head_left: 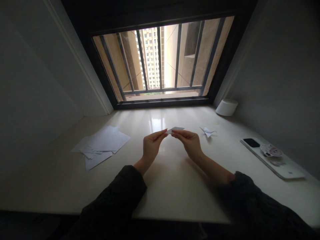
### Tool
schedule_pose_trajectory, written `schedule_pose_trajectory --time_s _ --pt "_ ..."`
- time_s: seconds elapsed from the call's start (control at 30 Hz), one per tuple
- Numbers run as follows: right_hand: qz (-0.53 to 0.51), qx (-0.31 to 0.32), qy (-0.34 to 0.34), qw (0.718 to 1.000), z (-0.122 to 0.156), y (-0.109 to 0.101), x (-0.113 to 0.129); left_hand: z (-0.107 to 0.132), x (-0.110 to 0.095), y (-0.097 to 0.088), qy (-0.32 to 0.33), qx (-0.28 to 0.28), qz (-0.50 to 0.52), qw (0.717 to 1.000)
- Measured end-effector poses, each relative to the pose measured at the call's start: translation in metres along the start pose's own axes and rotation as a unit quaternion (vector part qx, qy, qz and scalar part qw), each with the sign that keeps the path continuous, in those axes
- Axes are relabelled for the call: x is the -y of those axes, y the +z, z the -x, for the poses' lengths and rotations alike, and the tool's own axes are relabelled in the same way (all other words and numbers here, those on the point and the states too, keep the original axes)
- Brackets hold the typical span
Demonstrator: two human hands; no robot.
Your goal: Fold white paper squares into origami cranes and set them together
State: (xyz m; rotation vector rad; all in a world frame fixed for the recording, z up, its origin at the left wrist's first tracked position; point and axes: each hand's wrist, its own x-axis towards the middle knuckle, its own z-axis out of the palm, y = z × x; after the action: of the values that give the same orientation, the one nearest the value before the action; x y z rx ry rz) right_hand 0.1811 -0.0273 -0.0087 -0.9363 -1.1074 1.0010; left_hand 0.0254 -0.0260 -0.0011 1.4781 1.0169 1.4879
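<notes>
A small folded piece of white paper (177, 128) is held up over the middle of the counter, between the fingertips of both hands. My left hand (153, 142) pinches its left end, thumb and fingers pressed together. From the other side, my right hand (189, 141) grips the near edge, and its fingers hide part of the paper. To the right of my right hand, a folded white paper crane (207, 132) rests on the counter, touching neither hand.
Loose white paper sheets (107, 140) lie overlapping on the left of the pale counter (165, 196). On the right is a white phone (282, 168) with a cartoon grip. A white cylindrical object (226, 107) stands by the right wall, near the barred window (160, 63).
</notes>
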Motion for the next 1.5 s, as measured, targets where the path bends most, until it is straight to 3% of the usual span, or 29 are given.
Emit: schedule_pose_trajectory --time_s 0.47,1.07,1.5 --pt "-0.019 0.005 0.003 1.000 0.001 -0.001 0.001 0.001 -0.007 0.004 -0.069 0.002 0.063 0.996" --pt "-0.043 -0.005 0.024 0.999 -0.002 0.000 0.001 0.001 0.002 0.002 -0.043 0.015 0.063 0.997" --pt "-0.052 0.012 0.017 0.998 0.002 0.003 0.002 0.003 -0.001 0.007 -0.096 -0.002 0.121 0.988"
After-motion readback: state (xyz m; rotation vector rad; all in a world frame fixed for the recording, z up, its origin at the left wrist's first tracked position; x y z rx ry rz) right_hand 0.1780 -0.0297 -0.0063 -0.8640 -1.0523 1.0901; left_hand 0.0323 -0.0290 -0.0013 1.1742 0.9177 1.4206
